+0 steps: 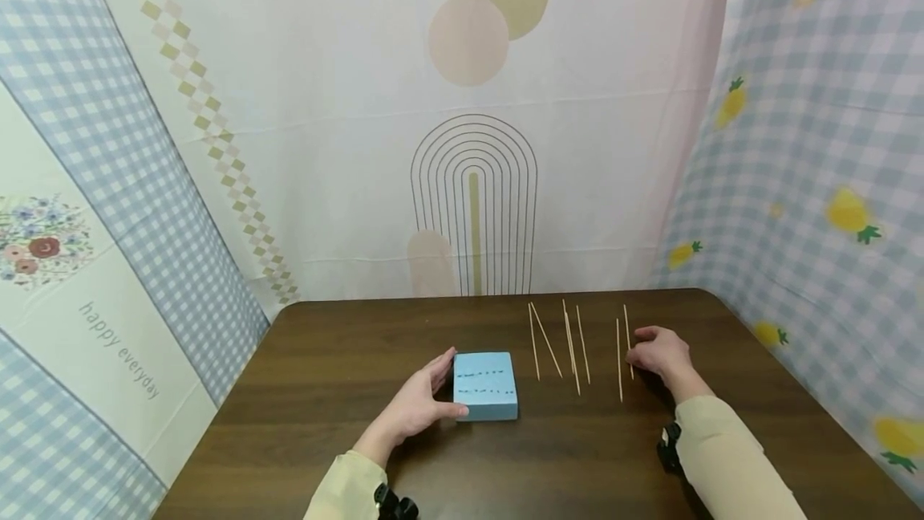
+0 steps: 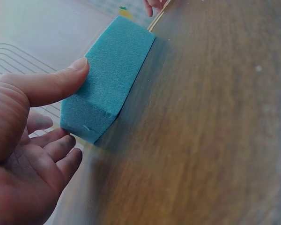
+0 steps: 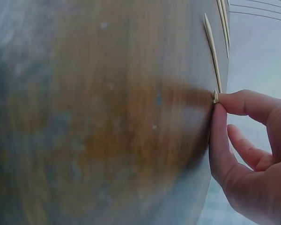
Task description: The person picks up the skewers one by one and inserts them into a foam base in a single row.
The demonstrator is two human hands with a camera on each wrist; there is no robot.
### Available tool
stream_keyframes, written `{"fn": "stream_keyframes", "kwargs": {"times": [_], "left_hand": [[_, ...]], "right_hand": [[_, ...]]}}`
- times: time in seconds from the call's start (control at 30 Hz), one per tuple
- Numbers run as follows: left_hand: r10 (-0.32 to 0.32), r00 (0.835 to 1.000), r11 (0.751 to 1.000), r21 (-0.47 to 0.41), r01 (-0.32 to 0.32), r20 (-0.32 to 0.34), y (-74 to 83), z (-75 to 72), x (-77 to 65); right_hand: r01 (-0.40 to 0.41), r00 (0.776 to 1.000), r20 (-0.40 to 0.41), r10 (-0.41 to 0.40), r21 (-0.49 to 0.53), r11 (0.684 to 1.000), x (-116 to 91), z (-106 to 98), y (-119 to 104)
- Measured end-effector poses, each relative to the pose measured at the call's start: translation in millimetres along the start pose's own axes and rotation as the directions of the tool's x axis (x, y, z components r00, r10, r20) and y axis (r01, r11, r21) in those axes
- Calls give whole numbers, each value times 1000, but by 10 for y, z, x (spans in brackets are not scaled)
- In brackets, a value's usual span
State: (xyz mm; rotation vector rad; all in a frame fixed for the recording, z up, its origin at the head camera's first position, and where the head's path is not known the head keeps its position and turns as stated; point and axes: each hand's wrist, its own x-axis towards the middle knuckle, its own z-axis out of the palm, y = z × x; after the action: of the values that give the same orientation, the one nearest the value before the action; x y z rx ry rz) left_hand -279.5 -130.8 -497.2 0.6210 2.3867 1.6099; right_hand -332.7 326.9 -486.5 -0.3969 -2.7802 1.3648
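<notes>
A light blue foam block (image 1: 485, 383), with rows of small dark holes or marks across its top, lies on the brown table. My left hand (image 1: 417, 404) holds it at its left side, thumb against the front face, as the left wrist view of the block (image 2: 114, 63) also shows. Over at the right, my right hand (image 1: 658, 353) pinches a thin wooden skewer (image 1: 628, 335) between thumb and index finger. In the right wrist view the pointed end of that skewer (image 3: 215, 96) shows at the fingertips. Another skewer (image 1: 618, 359) lies just left of it.
Several more skewers (image 1: 570, 347) lie on the table (image 1: 346, 367) between the block and my right hand. A patterned white cloth (image 1: 346, 183) hangs behind the table, with checked cloths (image 1: 794, 143) at the sides.
</notes>
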Motion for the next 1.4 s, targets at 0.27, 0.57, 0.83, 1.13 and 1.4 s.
{"fn": "stream_keyframes", "kwargs": {"times": [0.27, 0.57, 0.83, 1.13, 1.4], "left_hand": [[-2, 1000, 1000, 13, 2, -8, 2, -7, -5], [6, 1000, 1000, 13, -5, -11, 17, 9, 11], [-2, 1000, 1000, -1, 2, -4, 4, 18, -2], [1, 1000, 1000, 15, 0, -4, -29, 34, -4], [1, 1000, 997, 74, 0, -14, -46, 35, 10]], "right_hand": [[-46, 998, 52, 35, 215, 975, -24, 2, -6], [-75, 985, 175, 3, 410, 909, -56, -134, 74], [-140, 971, 238, -20, 634, 760, -103, -91, 59], [-144, 973, 222, -66, 803, 579, -343, 351, -404], [-108, 970, 209, -122, 824, 556, -542, 854, -903]]}}
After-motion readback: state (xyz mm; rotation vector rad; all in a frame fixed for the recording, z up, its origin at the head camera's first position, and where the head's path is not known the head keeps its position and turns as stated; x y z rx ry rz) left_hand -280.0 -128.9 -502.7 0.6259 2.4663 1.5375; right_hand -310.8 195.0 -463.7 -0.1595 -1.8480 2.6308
